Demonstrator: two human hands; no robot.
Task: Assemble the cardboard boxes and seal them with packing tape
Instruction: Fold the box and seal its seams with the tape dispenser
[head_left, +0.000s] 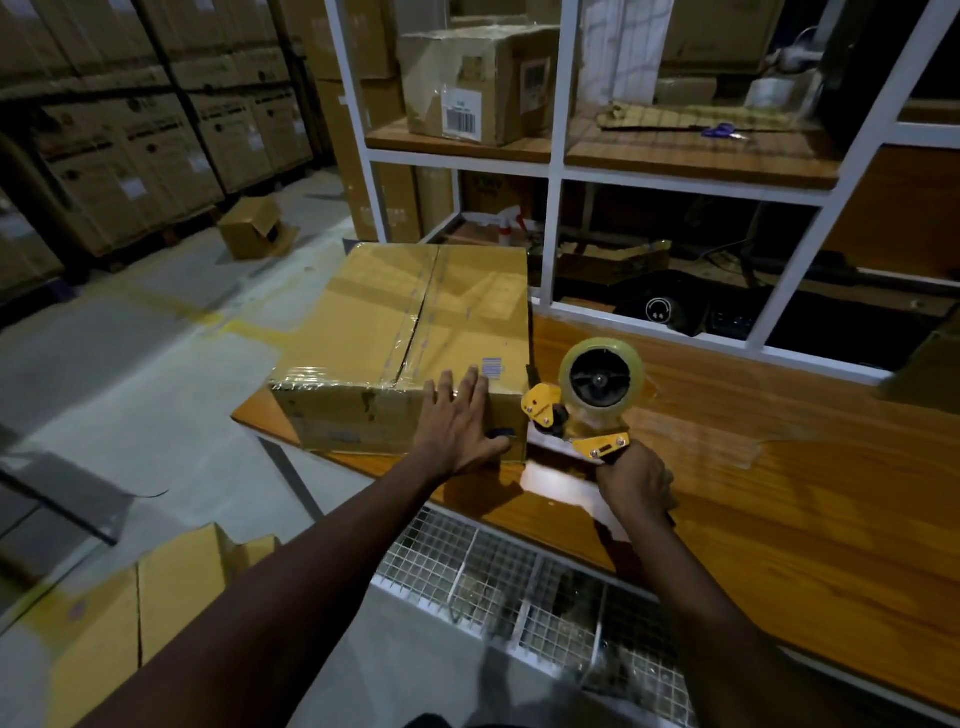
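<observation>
One box (405, 332) at the table's (779, 467) left end, top seam already taped. My left hand (457, 415) lies flat, fingers spread, on its near right corner, likely to keep it from sliding. My right hand (634, 480) grips the handle of the one tape dispenser (587, 405), just beside the box's right side. One tape roll loaded.

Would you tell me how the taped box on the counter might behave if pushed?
The box would probably slide, not tip: low and wide on the smooth counter. Taped seams likely keep it stiff. Near the counter's end, a leftward push might drop it.
</observation>
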